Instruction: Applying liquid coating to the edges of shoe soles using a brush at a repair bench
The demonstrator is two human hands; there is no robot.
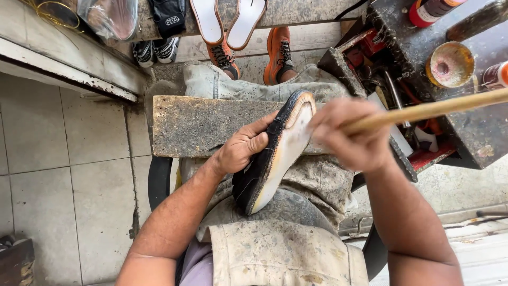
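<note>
Your left hand grips the black shoe, sole up, on the wooden board over your lap. Your right hand is closed around a wooden stick. The shoe looks light and bendy; hold its sides.

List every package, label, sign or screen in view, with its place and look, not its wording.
Black pouch: top edge, left of centre; small white printed label.
Clear plastic bag: top left on the ledge; crumpled, glossy, contents unclear.
Red container: top right on the dark workbench; cylindrical, with a white label band.
Orange-and-white bottle: right edge, cut off; rounded.
No signs or screens.
</note>
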